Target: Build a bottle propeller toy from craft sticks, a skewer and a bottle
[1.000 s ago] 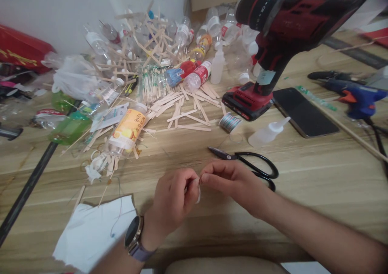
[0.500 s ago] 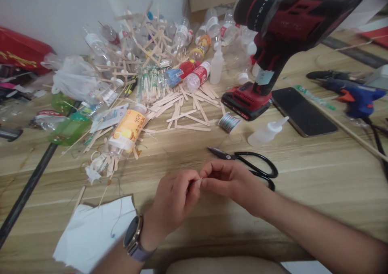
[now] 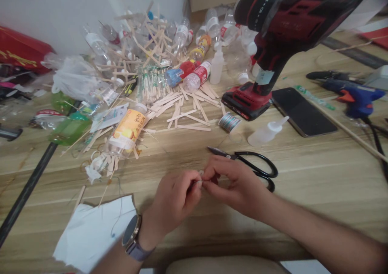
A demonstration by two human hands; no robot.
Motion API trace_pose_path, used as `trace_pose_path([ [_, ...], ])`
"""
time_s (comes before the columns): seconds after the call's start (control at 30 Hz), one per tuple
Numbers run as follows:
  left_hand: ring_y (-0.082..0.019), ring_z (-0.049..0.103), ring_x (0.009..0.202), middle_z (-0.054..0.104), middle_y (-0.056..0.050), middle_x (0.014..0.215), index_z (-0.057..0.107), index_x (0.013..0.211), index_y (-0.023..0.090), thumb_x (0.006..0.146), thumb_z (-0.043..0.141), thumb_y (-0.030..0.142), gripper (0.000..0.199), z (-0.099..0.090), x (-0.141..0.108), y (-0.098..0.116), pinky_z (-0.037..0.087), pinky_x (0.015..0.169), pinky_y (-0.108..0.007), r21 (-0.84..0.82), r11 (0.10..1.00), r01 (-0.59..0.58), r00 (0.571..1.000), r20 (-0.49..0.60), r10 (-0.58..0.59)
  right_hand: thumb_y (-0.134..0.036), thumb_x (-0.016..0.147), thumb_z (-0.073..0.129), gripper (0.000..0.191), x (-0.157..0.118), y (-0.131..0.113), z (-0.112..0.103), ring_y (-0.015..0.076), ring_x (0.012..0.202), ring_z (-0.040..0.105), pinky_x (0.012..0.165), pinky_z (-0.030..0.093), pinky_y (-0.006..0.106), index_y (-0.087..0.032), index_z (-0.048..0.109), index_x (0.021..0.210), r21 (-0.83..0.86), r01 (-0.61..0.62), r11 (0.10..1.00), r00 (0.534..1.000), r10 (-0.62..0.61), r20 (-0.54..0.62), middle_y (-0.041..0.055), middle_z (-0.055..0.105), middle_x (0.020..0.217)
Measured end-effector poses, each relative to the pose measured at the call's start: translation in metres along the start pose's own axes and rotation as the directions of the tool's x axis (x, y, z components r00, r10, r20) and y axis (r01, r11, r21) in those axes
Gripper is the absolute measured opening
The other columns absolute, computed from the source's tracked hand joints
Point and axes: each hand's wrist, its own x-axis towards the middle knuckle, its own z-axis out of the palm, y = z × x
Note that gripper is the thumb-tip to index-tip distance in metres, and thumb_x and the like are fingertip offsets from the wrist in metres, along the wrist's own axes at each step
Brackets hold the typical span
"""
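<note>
My left hand (image 3: 178, 197), with a watch (image 3: 132, 235) on its wrist, is closed in a pinch near the table's front edge. Fingertip to fingertip with it, my right hand (image 3: 233, 183) pinches too. Whatever tiny item they share is too small to name. Just behind my right hand lie black-handled scissors (image 3: 256, 161), partly covered by it. A spool of multicoloured thread (image 3: 229, 122) and a small squeeze bottle with a pointed nozzle (image 3: 266, 132) rest farther back. To the left, a sheet of white paper (image 3: 93, 233) has a thin thread curling over it.
A red and black cordless drill (image 3: 273, 43) stands at the back right beside a phone (image 3: 304, 111) and a blue glue gun (image 3: 357, 96). Wooden sticks (image 3: 188, 118) and plastic bottles pile up at the back. An orange-labelled bottle (image 3: 127, 130) lies left of centre.
My right fingers have shifted slightly and bunched closer against my left fingertips. My left hand has barely moved, and the things on the table stay where they were.
</note>
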Motion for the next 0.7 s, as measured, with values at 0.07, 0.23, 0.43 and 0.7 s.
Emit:
trace_pose_path([
  [0.07, -0.012, 0.048, 0.049, 0.054, 0.004, 0.057, 0.053, 0.085, 0.021, 0.088, 0.046, 0.016, 0.009, -0.0006, -0.0018, 0.0003, 0.033, 0.049, -0.023, -0.091, 0.992, 0.093, 0.996, 0.021, -0.091, -0.004, 0.074, 0.054, 0.016, -0.0006, 0.0004, -0.0002, 0.0102, 0.059, 0.050, 0.055, 0.039, 0.021, -0.018, 0.056, 0.065, -0.005, 0.024, 1.000, 1.000, -0.024, -0.017, -0.0020, 0.053, 0.063],
  [0.23, -0.008, 0.029, 0.039, 0.034, 0.010, 0.049, 0.049, 0.084, 0.023, 0.093, 0.046, 0.026, 0.010, -0.0007, -0.0068, -0.0002, 0.020, 0.039, -0.020, -0.488, 0.785, 0.381, 0.912, 0.057, -0.407, -0.005, 0.071, 0.049, 0.018, 0.0010, -0.0010, -0.0040, 0.0115, 0.059, 0.047, 0.056, 0.037, 0.022, -0.019, 0.048, 0.060, -0.064, 0.073, 0.995, 0.991, -0.080, -0.109, -0.0021, 0.049, 0.059],
  [0.43, -0.007, 0.028, 0.041, 0.034, 0.010, 0.050, 0.048, 0.085, 0.022, 0.094, 0.046, 0.025, 0.010, -0.0013, -0.0090, 0.0047, 0.018, 0.039, -0.020, -0.472, 0.802, 0.365, 0.914, 0.016, -0.406, -0.005, 0.070, 0.047, 0.018, 0.0029, -0.0005, -0.0043, 0.0118, 0.058, 0.046, 0.054, 0.036, 0.023, -0.020, 0.045, 0.059, -0.091, 0.091, 0.992, 0.987, -0.102, -0.125, -0.0024, 0.047, 0.058],
  [0.7, -0.007, 0.032, 0.041, 0.038, 0.010, 0.051, 0.052, 0.089, 0.023, 0.093, 0.047, 0.022, 0.007, -0.0043, -0.0072, 0.0008, 0.021, 0.039, -0.020, -0.417, 0.851, 0.319, 0.934, -0.014, -0.356, -0.006, 0.073, 0.053, 0.017, 0.0031, 0.0038, -0.0045, 0.0111, 0.058, 0.050, 0.055, 0.039, 0.022, -0.019, 0.053, 0.062, -0.087, 0.056, 0.995, 0.990, -0.067, -0.127, -0.0021, 0.051, 0.062],
])
